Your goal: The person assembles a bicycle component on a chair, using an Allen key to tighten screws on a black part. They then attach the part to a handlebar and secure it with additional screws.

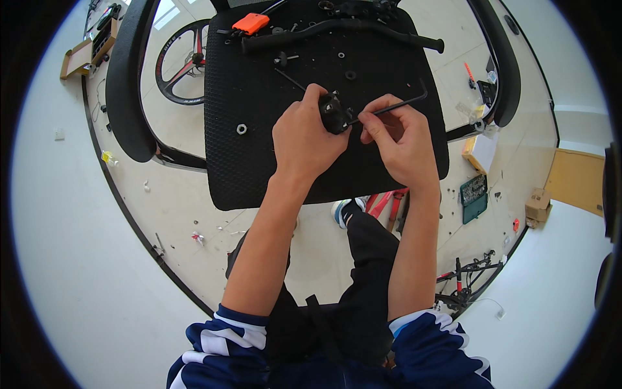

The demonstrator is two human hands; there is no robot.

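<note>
My left hand (304,136) is closed around a small black bolted part (335,117), probably off a bicycle, above the black chair seat (240,178). In the fingers of my right hand (405,142) is a black L-shaped hex key (398,106). Its straight end meets the near right side of the part, while the bent end points up and right. A thin dark rod (289,79) lies just beyond my left knuckles; whether it joins the part is hidden. Left of that hand rests a silver hex nut (241,129).
Across the seat's far side lies a black handlebar (343,24), with an orange object (251,24) behind it. Armrests (129,84) flank the seat. On the floor are a spoked wheel (188,61), a green case of small parts (474,198) and a dark bicycle frame (463,282).
</note>
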